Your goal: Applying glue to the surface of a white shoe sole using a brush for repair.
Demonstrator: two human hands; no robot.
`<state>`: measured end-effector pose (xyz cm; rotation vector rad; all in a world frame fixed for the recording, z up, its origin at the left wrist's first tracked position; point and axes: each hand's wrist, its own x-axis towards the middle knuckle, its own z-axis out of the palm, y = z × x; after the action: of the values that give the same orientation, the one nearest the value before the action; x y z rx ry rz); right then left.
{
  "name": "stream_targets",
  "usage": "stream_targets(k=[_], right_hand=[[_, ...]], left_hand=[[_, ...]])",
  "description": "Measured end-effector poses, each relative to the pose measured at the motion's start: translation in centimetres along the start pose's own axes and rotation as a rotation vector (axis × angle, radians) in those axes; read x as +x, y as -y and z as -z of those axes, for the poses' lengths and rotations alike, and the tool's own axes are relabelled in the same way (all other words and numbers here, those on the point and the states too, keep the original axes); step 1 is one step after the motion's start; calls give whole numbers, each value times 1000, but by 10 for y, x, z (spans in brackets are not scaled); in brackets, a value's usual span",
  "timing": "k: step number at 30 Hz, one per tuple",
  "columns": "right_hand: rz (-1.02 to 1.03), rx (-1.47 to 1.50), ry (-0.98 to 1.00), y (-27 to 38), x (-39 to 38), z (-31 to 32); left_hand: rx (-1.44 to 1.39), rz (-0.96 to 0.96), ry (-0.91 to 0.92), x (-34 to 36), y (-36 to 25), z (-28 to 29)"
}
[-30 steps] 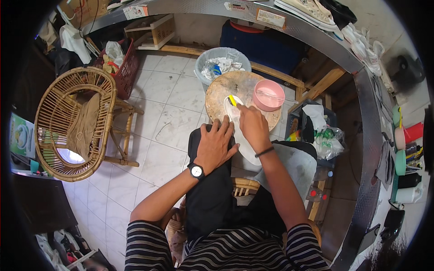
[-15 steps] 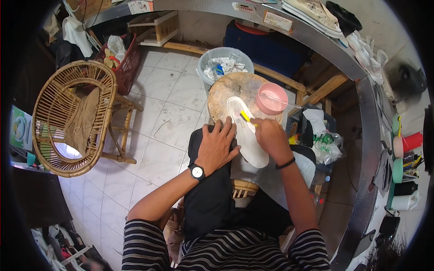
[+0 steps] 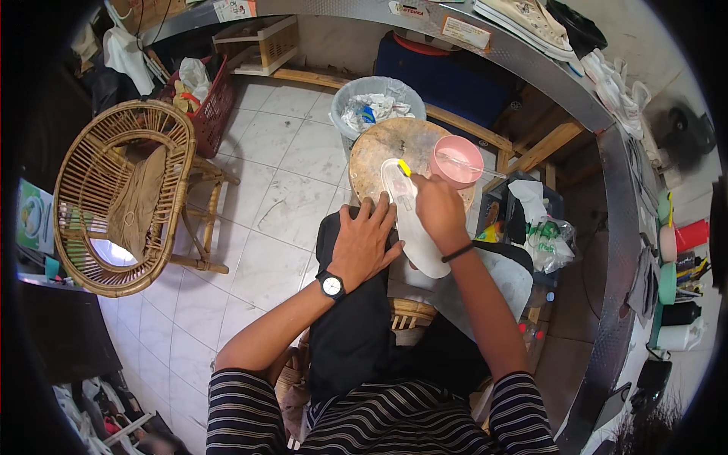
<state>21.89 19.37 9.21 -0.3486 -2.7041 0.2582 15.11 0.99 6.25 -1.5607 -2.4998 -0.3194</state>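
A long white insole (image 3: 410,230) lies lengthwise, its far end on a round wooden stool top (image 3: 369,155) and its near end reaching over my lap. My right hand (image 3: 440,214) is closed around a small yellow brush (image 3: 404,167), whose head is at the insole's far end. Much of the brush's handle is hidden in the fist. My left hand (image 3: 365,241) lies spread over my knee, fingertips and thumb along the insole's left edge. A pink bowl (image 3: 447,174) stands on the stool's right side, with a clear thin stick across it.
Behind the stool stands a waste bin (image 3: 339,114) with crumpled paper. A rattan chair (image 3: 72,189) is at left, near a red basket (image 3: 216,114). To the right are a crate with plastic bags (image 3: 547,246) and a metal-edged counter (image 3: 618,227).
My right hand has moved farther away and slightly left, taking the brush toward the insole's far end. My left hand stays almost in place.
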Motion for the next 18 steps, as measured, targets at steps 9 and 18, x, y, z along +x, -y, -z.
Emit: stream_targets(k=[9, 18], right_hand=[[40, -97, 133, 17, 6, -10], [-27, -97, 162, 16, 11, -4]], left_hand=[[8, -5, 1, 0, 0, -1], [37, -16, 21, 0, -1, -1]])
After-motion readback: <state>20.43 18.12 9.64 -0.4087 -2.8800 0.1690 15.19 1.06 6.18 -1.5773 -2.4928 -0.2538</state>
